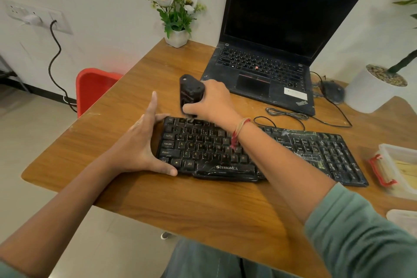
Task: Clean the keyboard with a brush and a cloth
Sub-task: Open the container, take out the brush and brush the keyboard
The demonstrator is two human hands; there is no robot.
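Wood-grain laminate covered the desk (203, 210), whose near edge ran just above the person's lap. A black Zebronics keyboard (214, 153), heavily scuffed with pale marks, lay flat across the middle of the desk. The left hand (140, 144) was spread wide around the keyboard's left end: the thumb pressed the front corner, the curved fingers touched the rear corner, and the index finger stood raised. The right forearm, in a green sleeve pushed up the arm, crossed over the keys. The right hand (214, 101) was wrapped around a chunky black brush (190, 92), held upright with its lower end on the rear-left key row; the bristles could not be made out. To the right, a clear plastic container (397, 169) with a red clasp sat near the desk edge. Behind the keyboard lay a coiled cable (286, 116), then an open ThinkPad laptop (270, 63) with a dark screen. A black mouse (332, 91) rested beside a white planter (370, 92). A flower pot (177, 37) stood at the far corner.
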